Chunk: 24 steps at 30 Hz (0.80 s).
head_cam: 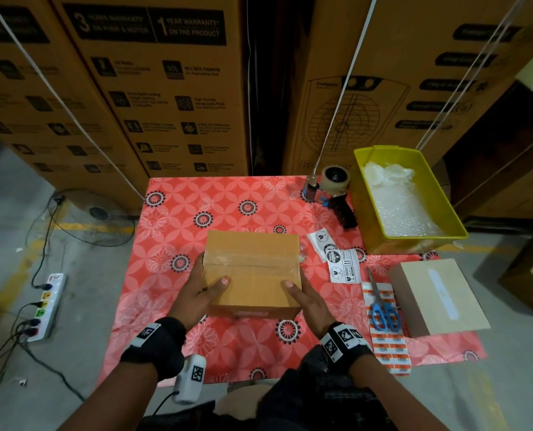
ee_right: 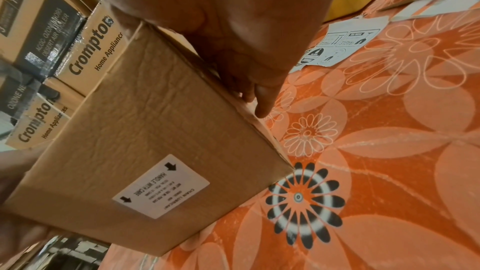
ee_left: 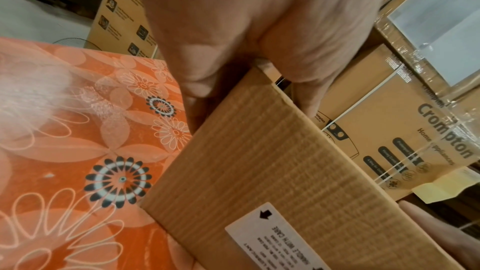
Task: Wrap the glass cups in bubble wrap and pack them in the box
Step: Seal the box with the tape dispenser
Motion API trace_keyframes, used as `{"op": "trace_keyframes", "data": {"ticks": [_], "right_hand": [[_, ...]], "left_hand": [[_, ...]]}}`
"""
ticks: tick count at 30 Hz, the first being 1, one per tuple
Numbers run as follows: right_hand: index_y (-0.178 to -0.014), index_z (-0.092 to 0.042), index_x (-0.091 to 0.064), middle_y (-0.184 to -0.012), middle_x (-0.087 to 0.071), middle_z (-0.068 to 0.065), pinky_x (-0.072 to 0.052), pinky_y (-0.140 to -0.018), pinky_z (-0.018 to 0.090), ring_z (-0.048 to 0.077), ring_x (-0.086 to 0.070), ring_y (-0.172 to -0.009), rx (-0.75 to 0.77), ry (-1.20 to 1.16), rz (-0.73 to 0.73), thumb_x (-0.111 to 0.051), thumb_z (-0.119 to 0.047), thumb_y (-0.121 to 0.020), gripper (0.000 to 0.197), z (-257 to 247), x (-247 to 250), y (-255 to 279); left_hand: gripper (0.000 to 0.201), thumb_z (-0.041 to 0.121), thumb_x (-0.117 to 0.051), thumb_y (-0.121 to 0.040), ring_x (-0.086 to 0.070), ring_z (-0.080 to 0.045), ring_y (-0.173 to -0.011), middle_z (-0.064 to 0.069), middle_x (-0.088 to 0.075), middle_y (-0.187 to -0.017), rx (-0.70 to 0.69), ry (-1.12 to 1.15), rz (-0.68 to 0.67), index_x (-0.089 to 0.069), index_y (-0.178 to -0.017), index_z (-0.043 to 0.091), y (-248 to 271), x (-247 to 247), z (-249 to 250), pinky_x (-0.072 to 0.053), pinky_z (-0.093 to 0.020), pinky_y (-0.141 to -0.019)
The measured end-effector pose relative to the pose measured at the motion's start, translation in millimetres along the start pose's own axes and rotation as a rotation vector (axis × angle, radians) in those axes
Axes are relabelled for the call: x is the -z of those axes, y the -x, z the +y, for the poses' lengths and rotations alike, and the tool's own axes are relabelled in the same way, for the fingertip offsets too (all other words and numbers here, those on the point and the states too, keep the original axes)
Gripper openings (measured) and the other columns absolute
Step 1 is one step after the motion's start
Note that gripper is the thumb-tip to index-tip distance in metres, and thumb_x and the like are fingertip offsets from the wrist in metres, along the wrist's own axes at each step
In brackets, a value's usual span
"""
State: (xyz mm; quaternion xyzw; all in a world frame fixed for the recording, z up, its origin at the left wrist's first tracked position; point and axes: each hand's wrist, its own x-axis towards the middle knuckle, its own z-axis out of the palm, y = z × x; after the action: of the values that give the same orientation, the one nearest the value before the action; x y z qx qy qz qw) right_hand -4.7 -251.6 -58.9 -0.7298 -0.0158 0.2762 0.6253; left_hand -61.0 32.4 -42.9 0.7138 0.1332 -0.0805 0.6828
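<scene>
A closed brown cardboard box (head_cam: 252,272) stands on the red flowered tablecloth (head_cam: 197,206), clear tape along its top seam. A white handling label (ee_right: 161,186) is stuck on its near side. My left hand (head_cam: 203,287) grips the box's left side, thumb on the lid and fingers curled round the corner (ee_left: 197,81). My right hand (head_cam: 305,293) holds the right side, thumb on top, fingers (ee_right: 262,100) running down the wall. No glass cups are in view. Loose bubble wrap (head_cam: 399,203) lies in a yellow bin (head_cam: 360,197) at the back right.
A tape dispenser (head_cam: 333,188) stands left of the bin. Fragile stickers (head_cam: 339,262), blue scissors (head_cam: 383,312) on an orange label sheet (head_cam: 389,349) and a second pale box (head_cam: 436,297) lie right of my box. Large cartons rise behind the table; a floor fan (head_cam: 94,213) is at the left.
</scene>
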Motion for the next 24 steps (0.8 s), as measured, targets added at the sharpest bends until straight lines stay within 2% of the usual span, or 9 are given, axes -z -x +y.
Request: {"op": "trace_keyframes", "data": {"ticks": [3,6,9,14,16,18,20,22,24], "right_hand": [[-0.163,-0.048,-0.023,-0.158,-0.05,-0.012,-0.04,-0.121,0.048,0.008,-0.053,-0.139,-0.028,0.01,0.007,-0.057,-0.077,-0.091,0.085,1.2,-1.5,0.1],[-0.161,-0.053,-0.024,-0.161,-0.048,-0.01,-0.036,-0.122,0.056,0.015,-0.05,-0.144,-0.042,0.018,0.015,-0.059,-0.081,-0.088,0.086,3.3,-1.2,0.6],[-0.162,-0.049,-0.024,-0.159,-0.05,-0.011,-0.037,-0.123,0.056,0.014,-0.052,-0.143,-0.052,0.028,0.019,-0.06,-0.081,-0.087,0.089,4.5,0.5,1.0],[-0.163,-0.047,-0.025,-0.164,-0.04,-0.014,-0.035,-0.124,0.043,0.004,-0.046,-0.143,-0.022,0.021,0.002,-0.053,-0.071,-0.094,0.078,-9.6,2.5,9.0],[-0.164,-0.049,-0.019,-0.17,-0.027,-0.016,-0.026,-0.127,0.049,0.008,-0.033,-0.153,0.013,0.021,0.001,-0.055,-0.075,-0.09,0.086,-6.1,6.6,11.4],[-0.164,-0.053,-0.007,-0.174,-0.019,-0.015,-0.026,-0.125,0.056,0.013,-0.026,-0.158,0.053,0.074,-0.037,-0.065,-0.08,-0.082,0.104,4.2,9.0,13.2],[-0.163,-0.053,-0.002,-0.17,-0.033,-0.012,-0.036,-0.12,0.051,0.014,-0.038,-0.153,0.057,0.143,-0.084,-0.079,-0.073,-0.077,0.117,13.5,7.5,14.8],[-0.164,-0.049,-0.002,-0.16,-0.047,-0.012,-0.043,-0.118,0.049,0.011,-0.05,-0.144,0.041,0.215,-0.083,-0.084,-0.068,-0.075,0.122,23.5,2.8,14.8],[-0.165,-0.044,-0.005,-0.152,-0.055,-0.012,-0.048,-0.115,0.049,0.011,-0.057,-0.137,0.024,0.249,-0.039,-0.08,-0.071,-0.078,0.118,29.3,-0.2,13.0]], "left_hand": [[0.082,0.046,-0.076,-0.097,-0.055,-0.011,-0.141,0.016,-0.054,-0.156,-0.001,-0.024,0.004,-0.027,-0.162,0.049,0.0,-1.7,1.9,-0.042,-0.052,-0.121],[0.08,0.055,-0.074,-0.096,-0.06,-0.009,-0.135,0.021,-0.058,-0.15,0.006,-0.073,0.006,-0.027,-0.161,0.052,-0.6,1.2,-1.6,-0.047,-0.051,-0.116],[0.084,0.062,-0.075,-0.092,-0.062,-0.009,-0.133,0.023,-0.059,-0.149,0.01,-0.099,0.006,-0.026,-0.16,0.054,0.8,1.8,-4.4,-0.048,-0.05,-0.115],[0.068,0.045,-0.071,-0.1,-0.061,-0.008,-0.133,0.019,-0.061,-0.148,0.005,-0.037,0.026,-0.037,-0.158,0.049,5.4,1.2,0.7,-0.048,-0.05,-0.116],[0.074,0.046,-0.077,-0.096,-0.056,-0.01,-0.14,0.02,-0.056,-0.153,0.026,0.006,0.022,-0.036,-0.158,0.052,8.7,2.9,1.8,-0.046,-0.047,-0.117],[0.09,0.036,-0.087,-0.087,-0.061,-0.002,-0.132,0.028,-0.06,-0.143,0.034,-0.006,-0.011,-0.032,-0.156,0.053,14.0,4.0,-0.4,-0.052,-0.032,-0.107],[0.113,0.024,-0.097,-0.076,-0.064,0.004,-0.123,0.028,-0.065,-0.135,0.055,-0.087,-0.069,-0.024,-0.158,0.05,16.8,4.5,-12.1,-0.056,-0.021,-0.096],[0.126,0.031,-0.102,-0.067,-0.063,0.0,-0.127,0.019,-0.065,-0.14,0.097,-0.131,-0.088,-0.021,-0.162,0.045,19.4,4.3,-25.5,-0.055,-0.031,-0.104],[0.128,0.051,-0.102,-0.061,-0.063,-0.005,-0.13,0.015,-0.064,-0.142,0.119,-0.148,-0.049,-0.026,-0.163,0.041,22.4,4.1,-30.0,-0.052,-0.043,-0.111]]}}
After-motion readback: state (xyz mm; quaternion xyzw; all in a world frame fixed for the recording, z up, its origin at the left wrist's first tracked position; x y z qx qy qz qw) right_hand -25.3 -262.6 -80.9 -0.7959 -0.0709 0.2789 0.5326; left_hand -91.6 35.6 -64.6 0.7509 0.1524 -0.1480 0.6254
